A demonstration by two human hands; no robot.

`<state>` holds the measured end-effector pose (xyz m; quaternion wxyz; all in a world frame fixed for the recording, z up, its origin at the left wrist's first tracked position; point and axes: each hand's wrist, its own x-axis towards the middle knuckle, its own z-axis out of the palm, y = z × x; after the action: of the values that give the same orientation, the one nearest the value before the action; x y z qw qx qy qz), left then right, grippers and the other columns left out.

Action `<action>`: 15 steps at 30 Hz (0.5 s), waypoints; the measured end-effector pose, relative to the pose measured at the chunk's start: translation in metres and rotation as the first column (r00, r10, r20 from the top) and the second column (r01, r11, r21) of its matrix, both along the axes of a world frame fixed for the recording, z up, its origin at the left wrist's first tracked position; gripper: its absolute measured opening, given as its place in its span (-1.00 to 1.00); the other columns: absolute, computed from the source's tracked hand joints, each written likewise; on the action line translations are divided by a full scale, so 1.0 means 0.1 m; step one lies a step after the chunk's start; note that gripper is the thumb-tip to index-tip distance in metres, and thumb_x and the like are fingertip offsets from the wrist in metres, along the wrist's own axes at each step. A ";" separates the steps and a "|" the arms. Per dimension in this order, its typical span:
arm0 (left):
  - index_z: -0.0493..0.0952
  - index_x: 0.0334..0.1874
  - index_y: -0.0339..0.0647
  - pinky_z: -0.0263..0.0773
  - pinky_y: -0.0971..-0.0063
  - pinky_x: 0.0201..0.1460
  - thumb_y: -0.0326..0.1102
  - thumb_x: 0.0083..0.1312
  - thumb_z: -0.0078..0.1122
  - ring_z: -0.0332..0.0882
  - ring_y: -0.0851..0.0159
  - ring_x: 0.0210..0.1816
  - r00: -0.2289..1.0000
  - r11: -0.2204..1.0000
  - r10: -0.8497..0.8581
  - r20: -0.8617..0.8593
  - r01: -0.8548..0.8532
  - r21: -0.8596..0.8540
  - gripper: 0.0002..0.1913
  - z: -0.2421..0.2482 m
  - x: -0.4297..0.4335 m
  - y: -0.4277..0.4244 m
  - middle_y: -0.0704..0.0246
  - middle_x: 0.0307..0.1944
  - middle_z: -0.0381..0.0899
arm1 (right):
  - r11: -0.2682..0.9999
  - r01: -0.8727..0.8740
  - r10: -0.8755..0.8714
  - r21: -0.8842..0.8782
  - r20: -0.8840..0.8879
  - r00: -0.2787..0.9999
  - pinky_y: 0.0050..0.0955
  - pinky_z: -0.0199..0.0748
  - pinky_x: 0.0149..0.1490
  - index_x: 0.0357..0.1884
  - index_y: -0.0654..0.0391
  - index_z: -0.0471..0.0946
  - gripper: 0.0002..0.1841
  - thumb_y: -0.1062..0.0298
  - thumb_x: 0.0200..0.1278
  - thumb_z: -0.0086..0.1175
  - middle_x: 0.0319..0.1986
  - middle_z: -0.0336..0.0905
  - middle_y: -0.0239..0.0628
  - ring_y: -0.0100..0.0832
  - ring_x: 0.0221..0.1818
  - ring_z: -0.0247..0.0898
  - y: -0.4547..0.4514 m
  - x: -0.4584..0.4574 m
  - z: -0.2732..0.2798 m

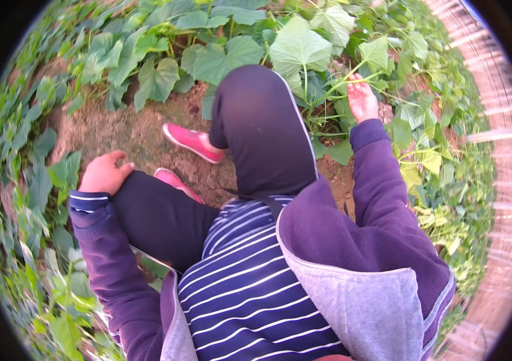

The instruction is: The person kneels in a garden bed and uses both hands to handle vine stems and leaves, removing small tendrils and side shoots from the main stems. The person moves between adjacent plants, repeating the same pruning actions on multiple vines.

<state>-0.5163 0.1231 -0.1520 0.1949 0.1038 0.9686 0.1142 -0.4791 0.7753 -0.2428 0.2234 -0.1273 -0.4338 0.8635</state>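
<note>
My right hand (362,100) is raised at the upper right, its fingertips closed on a thin green vine stem (339,84). The stem belongs to a cucumber-type plant with broad, angular leaves. One large pale leaf (301,47) stands just left of that hand, and a smaller leaf (375,53) is above it. On my bent left knee (147,198) rests my left hand (106,172), holding nothing, its thumb apart from the fingers. Part of its fingers is hidden from this angle.
Bare brown soil (102,131) lies between the plant rows, with my pink shoes (192,141) on it. Dense foliage (35,270) runs along the left. At the far right, beyond more vines, is a pale, streaked translucent sheet (504,135), perhaps plastic.
</note>
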 end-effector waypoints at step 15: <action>0.56 0.03 -0.31 0.50 0.62 -0.20 -0.36 0.35 0.14 0.60 0.49 -0.25 0.812 0.318 -0.567 0.140 0.058 0.946 -0.74 0.46 -0.54 3.69 0.35 -0.17 0.65 | 0.975 -0.190 0.199 0.119 -0.071 0.977 -0.52 0.54 0.03 0.19 0.39 0.36 -0.53 0.63 0.18 -0.04 0.02 0.52 -0.05 -0.39 -0.18 0.49 0.35 0.30 0.38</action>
<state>-0.5706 0.4916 -0.1064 0.3424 0.3558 0.6247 0.6049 -0.4492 0.8102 -0.2049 0.1623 -0.0360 -0.4819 0.8603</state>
